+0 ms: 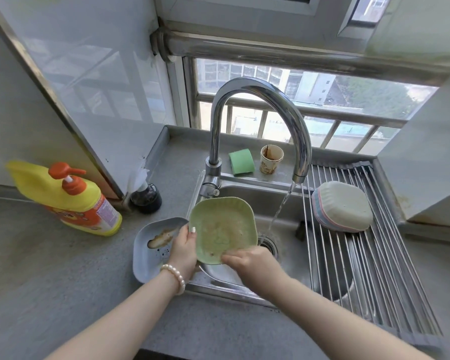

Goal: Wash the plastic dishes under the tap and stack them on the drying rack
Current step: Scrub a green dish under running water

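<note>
Unreadably blurred on the yellow detergent bottle point(73, 201), well left of the sink point(247, 196): an orange label. Gripped over the sink, tilted, just left of the tap point(260, 120) stream: green plate point(224, 227), left hand point(183, 252) pinching its left rim, right hand point(247, 261) curled at its lower edge. Stacked upside down on the drying rack point(374, 276), right of the sink: washed dishes point(342, 206). Beside the sink on the counter point(50, 268): soiled blue plate point(151, 250).

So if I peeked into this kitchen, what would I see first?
Probably the big shiny tap curving over the sink, with water running down into the drain. Right under it, the left hand and the right hand hold a dirty green dish over the sink, just left of the stream. You would also spot the bright yellow soap bottle on the counter to the left.
</note>
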The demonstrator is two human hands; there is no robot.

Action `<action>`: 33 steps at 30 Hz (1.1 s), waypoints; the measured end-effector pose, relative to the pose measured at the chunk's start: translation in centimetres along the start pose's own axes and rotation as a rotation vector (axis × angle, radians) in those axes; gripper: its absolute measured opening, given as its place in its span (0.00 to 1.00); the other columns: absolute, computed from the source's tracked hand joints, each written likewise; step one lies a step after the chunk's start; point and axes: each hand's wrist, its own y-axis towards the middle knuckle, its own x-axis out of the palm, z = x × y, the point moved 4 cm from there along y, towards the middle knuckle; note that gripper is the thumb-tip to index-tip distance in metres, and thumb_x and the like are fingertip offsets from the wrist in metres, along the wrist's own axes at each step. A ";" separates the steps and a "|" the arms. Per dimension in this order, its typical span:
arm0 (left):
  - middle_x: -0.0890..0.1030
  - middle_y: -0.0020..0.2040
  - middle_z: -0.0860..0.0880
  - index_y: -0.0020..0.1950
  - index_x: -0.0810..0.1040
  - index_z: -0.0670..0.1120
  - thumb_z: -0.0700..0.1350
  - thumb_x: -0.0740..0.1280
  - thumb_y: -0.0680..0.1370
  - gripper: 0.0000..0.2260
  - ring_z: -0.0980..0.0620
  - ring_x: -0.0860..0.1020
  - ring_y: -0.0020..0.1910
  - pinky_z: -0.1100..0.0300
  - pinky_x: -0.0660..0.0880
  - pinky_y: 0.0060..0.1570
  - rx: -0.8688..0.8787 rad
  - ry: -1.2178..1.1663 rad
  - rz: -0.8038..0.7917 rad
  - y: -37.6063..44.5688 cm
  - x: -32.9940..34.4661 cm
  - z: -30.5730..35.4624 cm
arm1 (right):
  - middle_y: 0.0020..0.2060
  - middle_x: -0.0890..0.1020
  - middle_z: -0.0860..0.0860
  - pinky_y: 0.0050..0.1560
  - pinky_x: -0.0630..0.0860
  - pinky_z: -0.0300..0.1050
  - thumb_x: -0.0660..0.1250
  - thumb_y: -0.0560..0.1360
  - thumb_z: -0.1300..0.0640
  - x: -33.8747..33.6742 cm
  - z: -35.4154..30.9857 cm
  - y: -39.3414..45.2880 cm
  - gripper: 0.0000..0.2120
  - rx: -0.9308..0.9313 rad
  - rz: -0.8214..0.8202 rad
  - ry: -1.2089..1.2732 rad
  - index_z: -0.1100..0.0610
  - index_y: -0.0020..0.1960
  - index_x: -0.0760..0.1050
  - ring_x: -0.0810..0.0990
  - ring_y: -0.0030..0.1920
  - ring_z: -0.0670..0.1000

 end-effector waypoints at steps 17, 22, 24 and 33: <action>0.81 0.51 0.38 0.55 0.75 0.40 0.50 0.54 0.83 0.16 0.39 0.81 0.49 0.42 0.79 0.48 -0.174 -0.033 -0.076 -0.2 -0.3 1.9 | 0.31 0.81 0.51 0.56 0.77 0.51 0.65 0.61 0.70 -2.1 1.1 -1.1 0.10 0.032 0.193 -0.172 0.58 0.33 0.81 0.82 0.40 0.55; 0.78 0.59 0.41 0.58 0.73 0.46 0.55 0.55 0.81 0.16 0.40 0.77 0.57 0.41 0.73 0.59 -0.068 -0.049 0.060 -1.0 1.1 0.8 | 0.30 0.80 0.50 0.40 0.79 0.43 0.53 0.61 0.61 -0.8 -2.7 -1.5 0.16 0.221 0.260 -0.006 0.57 0.36 0.79 0.79 0.33 0.53; 0.75 0.63 0.41 0.69 0.68 0.42 0.53 0.54 0.82 0.21 0.41 0.75 0.60 0.45 0.73 0.61 -0.095 -0.109 0.080 -2.0 2.1 0.9 | 0.27 0.78 0.48 0.28 0.71 0.39 0.53 0.61 0.58 -1.4 -4.2 0.0 0.11 0.236 0.282 0.083 0.55 0.31 0.75 0.76 0.28 0.52; 0.80 0.54 0.38 0.64 0.71 0.41 0.41 0.59 0.80 0.13 0.39 0.81 0.46 0.51 0.79 0.37 -0.242 -0.388 -0.128 -0.9 0.6 2.7 | 0.31 0.83 0.47 0.27 0.75 0.40 0.67 0.54 0.72 -1.7 0.1 -1.4 0.18 -0.075 0.137 0.104 0.54 0.36 0.82 0.80 0.30 0.52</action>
